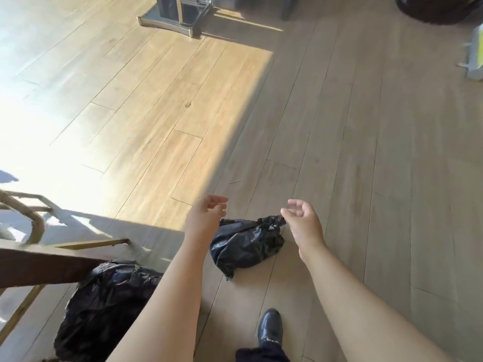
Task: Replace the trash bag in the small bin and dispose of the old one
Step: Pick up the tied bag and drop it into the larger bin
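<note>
On the wooden floor (339,126), between the person's two outstretched forearms, lies a small black trash bag (243,246), knotted and crumpled, with its twisted top end pointing toward the right hand (300,218). That hand hovers just above the bag's tied neck with its fingers curled loosely inward; the thumb and fingertips sit close to the plastic, but whether they actually pinch it cannot be told. The left hand (206,215) hangs over the bag's other side, its fingers bent in a relaxed half-curl and holding nothing, partly covering the bag's left edge from this view. Near the lower left, a second, larger mass of black plastic (104,309) sits beneath the edge of a dark wooden table (39,265), likely the bin with its liner, though the bin itself is hidden by the bag. A black shoe (270,327) stands on the floor below the small bag, near the bottom edge. Sunlight falls in a bright band across the planks at the left, and a metal furniture base (177,19) stands well apart at the top.
</note>
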### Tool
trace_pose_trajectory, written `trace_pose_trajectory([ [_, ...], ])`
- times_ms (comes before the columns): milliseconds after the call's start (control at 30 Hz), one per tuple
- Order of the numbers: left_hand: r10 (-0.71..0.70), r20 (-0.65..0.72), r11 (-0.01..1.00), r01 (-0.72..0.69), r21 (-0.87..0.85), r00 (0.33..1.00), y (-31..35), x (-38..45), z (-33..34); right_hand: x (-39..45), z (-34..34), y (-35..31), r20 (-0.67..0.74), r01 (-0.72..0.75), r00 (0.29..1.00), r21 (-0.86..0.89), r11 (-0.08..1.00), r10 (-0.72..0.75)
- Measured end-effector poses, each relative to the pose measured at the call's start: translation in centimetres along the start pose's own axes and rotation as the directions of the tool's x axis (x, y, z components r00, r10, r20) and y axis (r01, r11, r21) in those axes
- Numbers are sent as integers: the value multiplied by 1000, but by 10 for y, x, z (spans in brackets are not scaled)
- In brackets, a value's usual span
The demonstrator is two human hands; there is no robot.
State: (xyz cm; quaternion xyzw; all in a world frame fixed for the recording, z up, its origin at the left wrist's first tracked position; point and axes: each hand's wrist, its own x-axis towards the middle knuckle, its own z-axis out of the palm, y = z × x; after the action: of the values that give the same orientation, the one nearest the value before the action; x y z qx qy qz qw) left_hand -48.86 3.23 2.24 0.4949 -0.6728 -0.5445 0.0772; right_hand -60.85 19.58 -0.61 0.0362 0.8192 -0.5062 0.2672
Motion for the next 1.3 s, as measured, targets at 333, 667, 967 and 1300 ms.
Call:
trace_pose_trajectory([
  [333,29,29,959,-36,282,999,-102,108,120,142,29,125,18,-125,991,-246,961,133],
  [667,86,311,772,-261,579,946,-228,193,228,233,79,257,17,-274,954,-359,892,299],
  [967,70,328,645,-294,706,942,-252,210,248,250,92,285,128,-316,927,-242,917,353],
  [1300,110,163,815,-183,550,981,-214,191,198,222,80,222,196,-229,950,-87,970,242],
])
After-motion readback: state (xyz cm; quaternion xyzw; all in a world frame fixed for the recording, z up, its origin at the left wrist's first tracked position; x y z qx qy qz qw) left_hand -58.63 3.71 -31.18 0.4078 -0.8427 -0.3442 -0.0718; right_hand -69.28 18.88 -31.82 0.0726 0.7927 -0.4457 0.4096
